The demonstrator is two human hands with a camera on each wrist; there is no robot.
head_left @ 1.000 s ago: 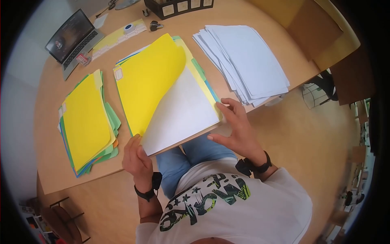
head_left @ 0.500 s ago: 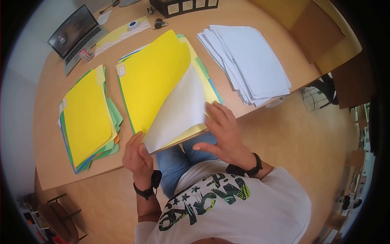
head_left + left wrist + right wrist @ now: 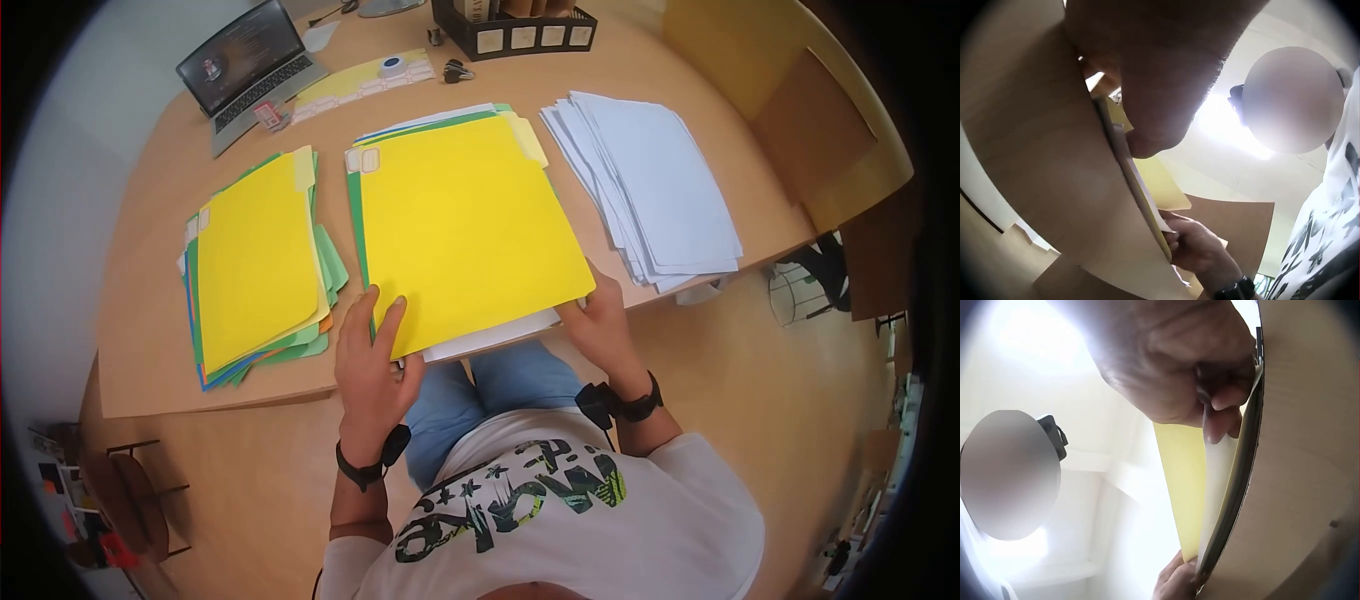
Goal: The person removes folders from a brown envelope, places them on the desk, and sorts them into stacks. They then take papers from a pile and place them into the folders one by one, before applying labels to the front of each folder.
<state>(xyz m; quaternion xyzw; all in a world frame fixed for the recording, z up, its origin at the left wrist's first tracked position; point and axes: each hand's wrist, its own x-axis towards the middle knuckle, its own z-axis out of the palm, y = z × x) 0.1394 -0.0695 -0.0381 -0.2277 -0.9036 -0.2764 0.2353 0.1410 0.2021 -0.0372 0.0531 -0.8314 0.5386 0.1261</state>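
A yellow folder (image 3: 470, 220) tops the middle stack at the table's near edge. White paper (image 3: 490, 335) sticks out from under its near edge. My right hand (image 3: 600, 325) grips the folder's near right corner, the thumb along the edge and the other fingers mostly hidden below. Curled fingertips (image 3: 1215, 433) show against the white paper in the right wrist view. At the near left corner my left hand (image 3: 372, 370) touches the folder with fairly straight fingers, its thumb by the near edge. Green folders (image 3: 358, 225) peek out beneath the yellow one.
Another stack of yellow, green and blue folders (image 3: 255, 265) lies at the left. A pile of white sheets (image 3: 660, 190) sits at the right. Farther back are a laptop (image 3: 250, 70), a label strip (image 3: 355, 88), a black clip-like object (image 3: 457, 71) and a black tray (image 3: 525, 40).
The yellow cover, curled back earlier, now lies over the white paper. My right hand has gone from the white paper to the folder's right corner. The head view has shifted.
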